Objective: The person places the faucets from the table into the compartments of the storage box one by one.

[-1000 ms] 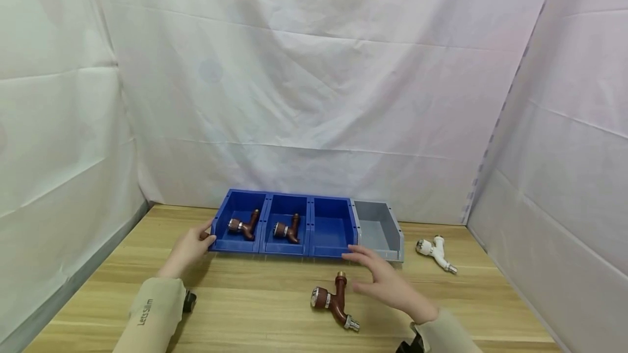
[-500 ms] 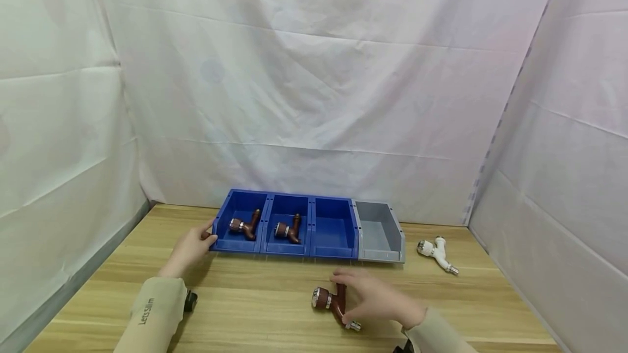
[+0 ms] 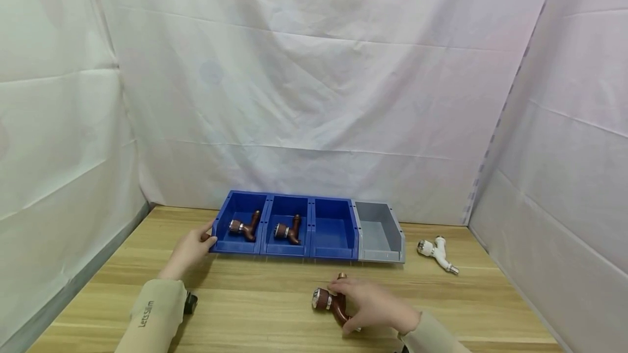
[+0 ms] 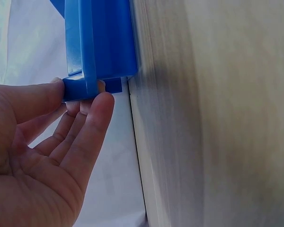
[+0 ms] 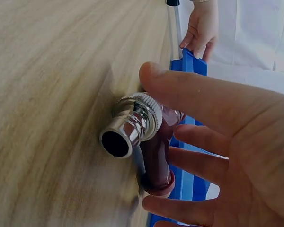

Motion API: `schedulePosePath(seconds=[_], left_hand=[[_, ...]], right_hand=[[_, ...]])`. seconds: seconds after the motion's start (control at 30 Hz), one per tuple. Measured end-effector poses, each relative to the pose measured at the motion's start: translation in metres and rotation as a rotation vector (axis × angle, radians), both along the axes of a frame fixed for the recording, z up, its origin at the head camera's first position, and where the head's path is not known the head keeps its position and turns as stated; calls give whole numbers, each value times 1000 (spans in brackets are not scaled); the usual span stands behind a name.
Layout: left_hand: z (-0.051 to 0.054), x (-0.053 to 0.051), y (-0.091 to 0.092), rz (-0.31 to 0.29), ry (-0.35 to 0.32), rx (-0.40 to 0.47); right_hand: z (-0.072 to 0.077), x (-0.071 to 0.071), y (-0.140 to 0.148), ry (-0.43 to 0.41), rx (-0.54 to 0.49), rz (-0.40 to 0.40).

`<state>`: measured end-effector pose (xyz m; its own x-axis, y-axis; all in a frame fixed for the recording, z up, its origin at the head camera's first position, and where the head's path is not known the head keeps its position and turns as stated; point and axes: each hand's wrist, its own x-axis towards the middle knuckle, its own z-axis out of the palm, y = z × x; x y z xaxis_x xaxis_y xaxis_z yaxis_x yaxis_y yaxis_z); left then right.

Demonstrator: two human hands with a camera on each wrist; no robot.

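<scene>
Thumb and fingers of my left hand (image 3: 188,252) pinch the front left corner of the leftmost blue bin (image 3: 235,245); the left wrist view shows the hand (image 4: 52,156) on the bin's blue edge (image 4: 87,56). My right hand (image 3: 375,304) is over a brown tap (image 3: 321,299) lying on the table. In the right wrist view the thumb and spread fingers of this hand (image 5: 255,142) lie either side of the tap (image 5: 156,158), not closed round it. One brown tap (image 3: 249,231) lies in the leftmost bin, another (image 3: 293,235) in the second.
The third blue bin (image 3: 333,233) and the grey bin (image 3: 380,236) at the row's right end hold nothing. A white tap (image 3: 439,255) lies on the table (image 3: 245,304) right of the bins. White cloth (image 3: 314,97) hangs behind and at both sides.
My right hand has come down and left from near the third bin's front edge to the brown tap on the table. My left hand stays at the bin corner.
</scene>
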<state>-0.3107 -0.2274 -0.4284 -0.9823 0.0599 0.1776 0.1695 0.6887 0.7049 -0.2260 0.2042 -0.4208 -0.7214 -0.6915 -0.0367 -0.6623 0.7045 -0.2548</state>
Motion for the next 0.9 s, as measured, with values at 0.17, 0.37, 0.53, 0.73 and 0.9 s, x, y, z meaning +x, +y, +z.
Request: schedulePosePath(seconds=[0.17,0.37,0.53,0.73,0.9], left_hand=[[2,0,-1,0,-3,-4],[0,1,-4,-3,-5,-2],[-3,3,-5,-3,-11,1],[-1,2,-1,-2,-14,13],[0,1,-1,3,-22,19]], right_hand=[[-1,0,-3,-24,4,-18],[-3,0,-6,-31,17,-28],[-1,3,-9,-81,5,-52],[3,3,-9,-124,-7,-57],[2,2,-9,-129,-22,-55]])
